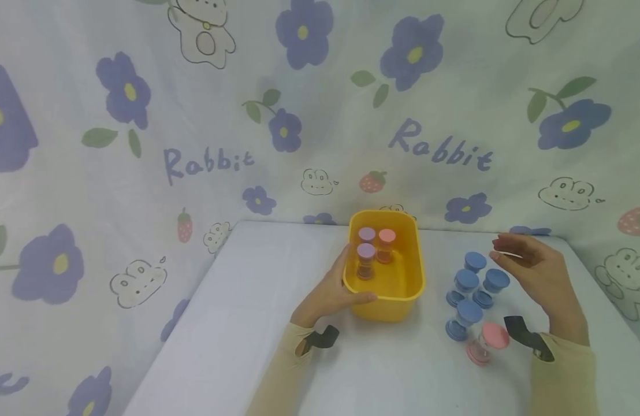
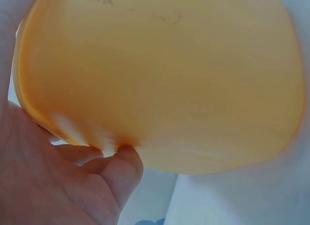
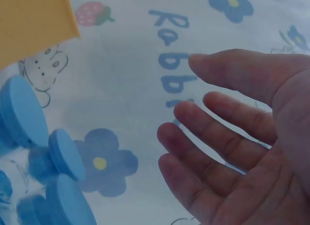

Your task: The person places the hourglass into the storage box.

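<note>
A yellow plastic bin (image 1: 384, 311) stands on the table, its wall (image 2: 193, 80) filling most of the left wrist view. My left hand (image 1: 327, 292) grips its left side, thumb over the near rim and fingers bent against the wall. Inside are two purple-capped sand timers (image 1: 365, 252) and a pink-capped one (image 1: 387, 236). Several blue-capped sand timers (image 1: 467, 279) stand right of the bin, with a pink sand timer (image 1: 494, 336) nearer me. Beside and above the blue ones, my right hand (image 1: 543, 277) is raised with fingers parted and nothing between them, as the right wrist view confirms.
A white cloth covers the table (image 1: 237, 312). Behind it hangs a curtain (image 1: 330, 92) printed with flowers and rabbits, close to the bin's far end. Dark straps (image 1: 528, 339) circle both wrists.
</note>
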`<state>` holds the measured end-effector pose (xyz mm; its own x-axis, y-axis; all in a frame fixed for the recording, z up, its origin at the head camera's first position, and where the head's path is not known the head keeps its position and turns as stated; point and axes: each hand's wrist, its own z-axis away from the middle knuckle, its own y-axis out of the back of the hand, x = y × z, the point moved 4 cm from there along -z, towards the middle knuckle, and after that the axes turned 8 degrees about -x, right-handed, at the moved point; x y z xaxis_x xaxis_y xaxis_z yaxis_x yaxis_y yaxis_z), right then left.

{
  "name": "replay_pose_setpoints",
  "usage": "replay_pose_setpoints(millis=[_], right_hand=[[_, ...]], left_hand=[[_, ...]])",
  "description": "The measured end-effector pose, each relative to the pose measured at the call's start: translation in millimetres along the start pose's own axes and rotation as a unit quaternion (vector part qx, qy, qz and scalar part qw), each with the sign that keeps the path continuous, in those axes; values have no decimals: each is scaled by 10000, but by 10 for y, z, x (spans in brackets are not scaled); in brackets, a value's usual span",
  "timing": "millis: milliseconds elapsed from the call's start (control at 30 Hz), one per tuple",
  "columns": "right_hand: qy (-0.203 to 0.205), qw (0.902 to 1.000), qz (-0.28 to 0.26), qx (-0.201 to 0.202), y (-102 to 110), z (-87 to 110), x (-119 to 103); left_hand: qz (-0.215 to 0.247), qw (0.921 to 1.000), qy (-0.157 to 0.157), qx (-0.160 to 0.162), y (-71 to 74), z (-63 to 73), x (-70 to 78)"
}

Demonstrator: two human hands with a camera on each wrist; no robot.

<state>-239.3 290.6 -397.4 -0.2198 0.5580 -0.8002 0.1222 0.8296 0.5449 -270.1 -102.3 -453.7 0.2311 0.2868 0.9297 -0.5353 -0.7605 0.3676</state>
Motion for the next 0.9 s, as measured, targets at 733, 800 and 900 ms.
replay_pose_setpoints(millis=[733,800,900], right_hand=[[-634,9891,399,-1270,63,64,509],[-587,9874,478,-1392,47,64,537],[-656,9825,644,-1621,7,67,563]], left_hand=[[-5,10000,21,17,-14,12,-26],[42,10000,-41,-11,-14,9,-18],[62,9999,-143,-41,-14,-2,-10]])
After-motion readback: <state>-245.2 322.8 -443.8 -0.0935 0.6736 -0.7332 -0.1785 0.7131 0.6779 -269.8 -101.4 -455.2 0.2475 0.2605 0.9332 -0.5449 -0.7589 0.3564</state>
